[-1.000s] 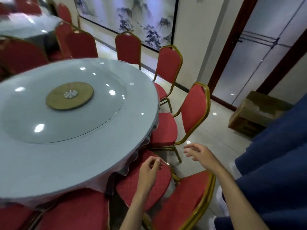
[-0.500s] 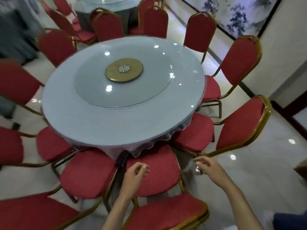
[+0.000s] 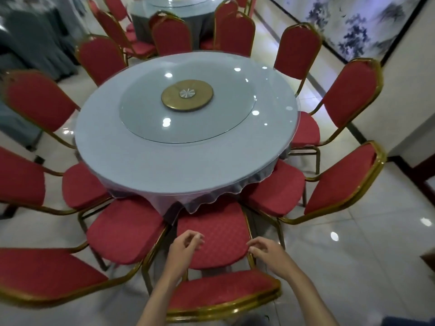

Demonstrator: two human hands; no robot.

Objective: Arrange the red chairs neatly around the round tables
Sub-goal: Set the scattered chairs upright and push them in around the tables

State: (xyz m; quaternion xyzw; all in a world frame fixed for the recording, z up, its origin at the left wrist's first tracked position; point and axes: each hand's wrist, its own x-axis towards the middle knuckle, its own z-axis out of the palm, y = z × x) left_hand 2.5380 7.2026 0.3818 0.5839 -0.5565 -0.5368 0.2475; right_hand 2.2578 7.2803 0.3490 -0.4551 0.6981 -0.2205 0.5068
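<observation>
Head view looks down on the nearest red chair [image 3: 219, 231], its seat tucked just under the near edge of the round table [image 3: 141, 165]. The left hand [image 3: 186, 245] and right hand [image 3: 268, 254] are over the seat's near part, fingers loosely curled, gripping nothing. Neighbouring red chairs [image 3: 341, 175] ring the table on both sides.

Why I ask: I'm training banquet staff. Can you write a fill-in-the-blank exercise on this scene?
1. The table is ___ in shape.
2. The nearest chair has a ___ seat and a gold frame.
3. The left hand and right hand, over that seat, hold ___.
4. The gold disc sits at the ___ of the glass turntable.
Missing words: round; red; nothing; centre.
</observation>
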